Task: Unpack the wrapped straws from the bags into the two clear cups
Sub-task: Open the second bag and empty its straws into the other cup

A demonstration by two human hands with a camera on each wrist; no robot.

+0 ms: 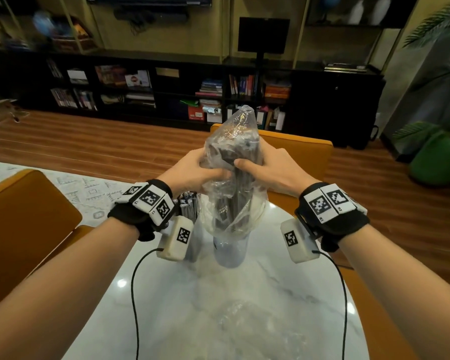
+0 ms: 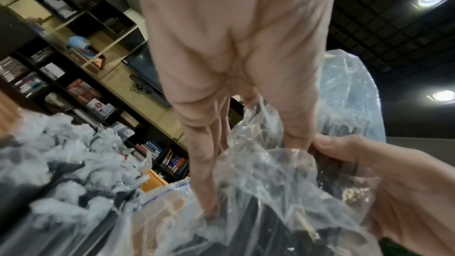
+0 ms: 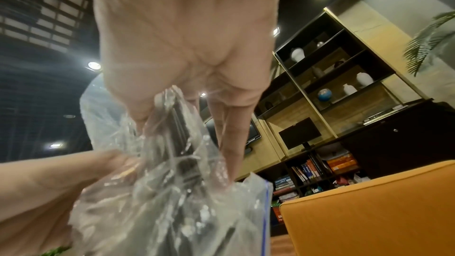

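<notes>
A clear plastic bag (image 1: 231, 152) full of dark wrapped straws stands upside down over a clear cup (image 1: 230, 252) on the white marble table (image 1: 218, 320). My left hand (image 1: 200, 170) grips the bag from the left and my right hand (image 1: 265, 167) grips it from the right, squeezing the straw bundle through the film. The bag's open end drapes over the cup's mouth. A second clear cup (image 1: 190, 203), packed with wrapped straws, stands just left of it, partly hidden by my left wrist. In the wrist views, the fingers (image 2: 206, 172) and the fingers (image 3: 229, 155) dig into the crinkled bag.
Orange chairs stand at the far side (image 1: 296, 144) and at the left (image 1: 24, 216) of the table. An empty crumpled clear bag (image 1: 244, 323) lies on the table near me. Cables run from both wrist cameras across the tabletop.
</notes>
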